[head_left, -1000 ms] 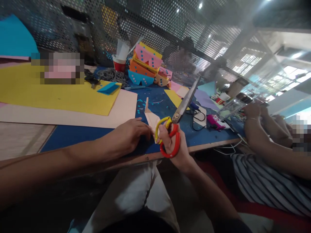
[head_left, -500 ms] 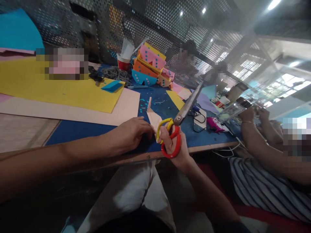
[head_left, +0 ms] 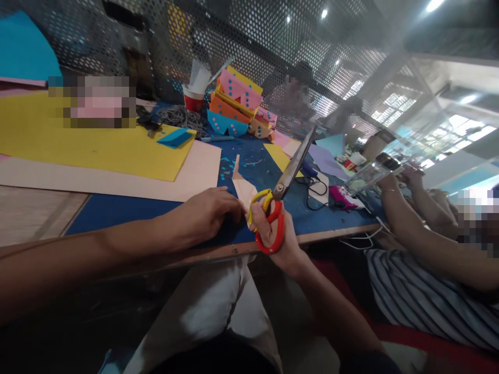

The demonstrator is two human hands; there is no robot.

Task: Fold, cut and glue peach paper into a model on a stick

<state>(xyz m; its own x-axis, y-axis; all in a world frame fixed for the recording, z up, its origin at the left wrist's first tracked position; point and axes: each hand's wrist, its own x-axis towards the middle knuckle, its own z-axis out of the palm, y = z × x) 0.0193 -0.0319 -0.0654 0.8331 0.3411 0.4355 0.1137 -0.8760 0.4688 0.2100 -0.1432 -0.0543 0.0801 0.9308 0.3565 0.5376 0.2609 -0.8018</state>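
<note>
Near the table's front edge, my left hand [head_left: 210, 213] has its fingers curled at the near end of a folded piece of pale peach paper [head_left: 244, 190]. A narrow strip of this paper sticks up at its far end. My right hand [head_left: 287, 243] is closed around scissors [head_left: 279, 188] with one yellow and one red handle loop. Their blades are together and point up and away to the right. The right fingertips sit close beside the paper's near end; the scissor loops partly hide whether they pinch it too.
Large yellow [head_left: 148, 153] and pale sheets [head_left: 202, 171] lie on the left. Folded coloured paper pieces [head_left: 237, 96] are stacked at the back beside a red-and-white cup [head_left: 193, 98] and grey cord [head_left: 179, 119]. A pink device [head_left: 343, 198] lies right, near another person's arm [head_left: 405, 223].
The scissors have shifted slightly left in view, along with most of the scene. Both hands keep nearly the same pose around the pale paper.
</note>
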